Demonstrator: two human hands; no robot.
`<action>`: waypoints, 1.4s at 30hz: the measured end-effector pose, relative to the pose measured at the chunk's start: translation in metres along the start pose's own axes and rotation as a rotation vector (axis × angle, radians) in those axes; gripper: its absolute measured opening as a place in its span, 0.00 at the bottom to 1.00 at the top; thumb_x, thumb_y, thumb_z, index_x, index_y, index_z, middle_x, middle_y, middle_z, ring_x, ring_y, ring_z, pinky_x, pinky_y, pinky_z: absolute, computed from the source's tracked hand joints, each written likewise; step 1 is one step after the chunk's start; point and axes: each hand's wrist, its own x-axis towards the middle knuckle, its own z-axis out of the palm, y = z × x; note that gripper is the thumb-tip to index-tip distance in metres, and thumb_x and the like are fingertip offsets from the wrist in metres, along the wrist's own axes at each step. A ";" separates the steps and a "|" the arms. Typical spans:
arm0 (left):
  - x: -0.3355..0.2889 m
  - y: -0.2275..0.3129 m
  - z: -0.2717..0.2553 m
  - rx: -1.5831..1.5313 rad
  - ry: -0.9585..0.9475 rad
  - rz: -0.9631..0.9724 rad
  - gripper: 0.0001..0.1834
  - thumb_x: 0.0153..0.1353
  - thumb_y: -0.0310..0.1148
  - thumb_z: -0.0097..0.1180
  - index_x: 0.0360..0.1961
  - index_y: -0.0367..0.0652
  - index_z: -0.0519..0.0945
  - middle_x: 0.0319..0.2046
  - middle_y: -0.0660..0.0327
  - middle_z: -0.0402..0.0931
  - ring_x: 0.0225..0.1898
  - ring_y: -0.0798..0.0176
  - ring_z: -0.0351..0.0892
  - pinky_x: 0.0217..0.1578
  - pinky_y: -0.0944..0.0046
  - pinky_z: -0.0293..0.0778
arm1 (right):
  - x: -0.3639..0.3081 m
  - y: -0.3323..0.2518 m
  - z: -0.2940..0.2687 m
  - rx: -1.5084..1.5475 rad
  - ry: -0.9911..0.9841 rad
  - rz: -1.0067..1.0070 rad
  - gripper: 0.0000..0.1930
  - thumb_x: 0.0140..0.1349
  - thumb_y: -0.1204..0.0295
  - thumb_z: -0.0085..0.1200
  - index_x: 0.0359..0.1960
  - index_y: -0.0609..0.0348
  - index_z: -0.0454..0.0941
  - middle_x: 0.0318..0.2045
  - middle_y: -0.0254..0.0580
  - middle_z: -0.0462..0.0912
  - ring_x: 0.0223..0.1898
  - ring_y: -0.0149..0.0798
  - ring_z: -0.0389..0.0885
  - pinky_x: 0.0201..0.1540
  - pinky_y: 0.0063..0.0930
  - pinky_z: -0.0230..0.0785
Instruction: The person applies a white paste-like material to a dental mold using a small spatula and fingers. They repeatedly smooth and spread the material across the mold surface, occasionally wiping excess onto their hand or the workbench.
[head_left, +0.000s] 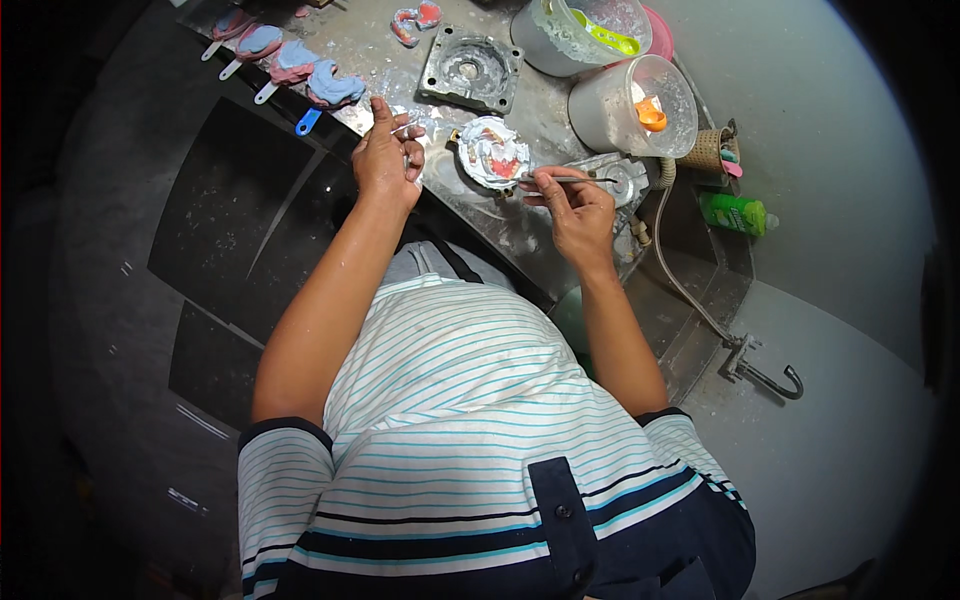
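My right hand (572, 215) pinches a thin metal dental tool (575, 180), its one end over a round metal flask half filled with white plaster (483, 135). Pink and red denture pieces (503, 168) show in the plaster, which is rough and heaped. To the left of the flask is my left hand (385, 158), raised at the bench edge, fingers curled and smeared with white. Something whitish shows by its fingers, too small to name. Behind the flask lies a grey metal flask half (470, 70) with a round hollow.
Impression trays filled with pink and blue material (330, 85) line the left bench edge. Two plastic tubs, one with a green scoop (615, 40) and one with an orange scoop (650, 115), stand at the back right. A green bottle (735, 213) and tap (765, 375) are by the sink.
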 end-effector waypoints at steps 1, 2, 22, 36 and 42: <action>0.000 0.000 0.000 -0.001 0.007 -0.001 0.36 0.62 0.62 0.57 0.44 0.32 0.73 0.25 0.54 0.76 0.11 0.70 0.66 0.09 0.71 0.51 | 0.001 0.000 0.000 -0.001 -0.001 0.000 0.10 0.68 0.75 0.56 0.38 0.74 0.83 0.39 0.43 0.85 0.38 0.33 0.86 0.41 0.27 0.84; 0.000 0.000 0.000 -0.001 0.015 -0.003 0.36 0.62 0.62 0.57 0.43 0.32 0.73 0.25 0.54 0.76 0.11 0.70 0.66 0.09 0.71 0.51 | 0.002 0.000 0.000 -0.050 -0.022 0.007 0.10 0.69 0.75 0.56 0.41 0.74 0.82 0.40 0.45 0.84 0.40 0.36 0.87 0.42 0.28 0.85; -0.001 0.000 -0.002 0.033 -0.031 -0.013 0.39 0.63 0.63 0.54 0.47 0.29 0.70 0.28 0.56 0.72 0.14 0.72 0.65 0.10 0.73 0.53 | 0.002 -0.008 0.003 -0.313 -0.142 -0.154 0.07 0.67 0.78 0.56 0.43 0.66 0.83 0.30 0.41 0.87 0.34 0.29 0.86 0.39 0.21 0.76; -0.001 0.001 -0.004 0.048 -0.019 -0.017 0.38 0.64 0.63 0.54 0.47 0.29 0.70 0.29 0.56 0.72 0.14 0.71 0.65 0.11 0.73 0.54 | 0.004 -0.016 0.001 -0.379 -0.123 -0.204 0.06 0.66 0.80 0.55 0.42 0.67 0.82 0.28 0.45 0.86 0.31 0.29 0.85 0.35 0.21 0.74; 0.000 0.000 -0.006 0.045 -0.018 -0.014 0.39 0.64 0.63 0.54 0.47 0.29 0.70 0.29 0.56 0.72 0.14 0.71 0.65 0.11 0.73 0.54 | 0.008 -0.018 0.005 -0.447 -0.184 -0.183 0.07 0.65 0.82 0.55 0.42 0.65 0.83 0.29 0.43 0.86 0.30 0.28 0.83 0.34 0.21 0.73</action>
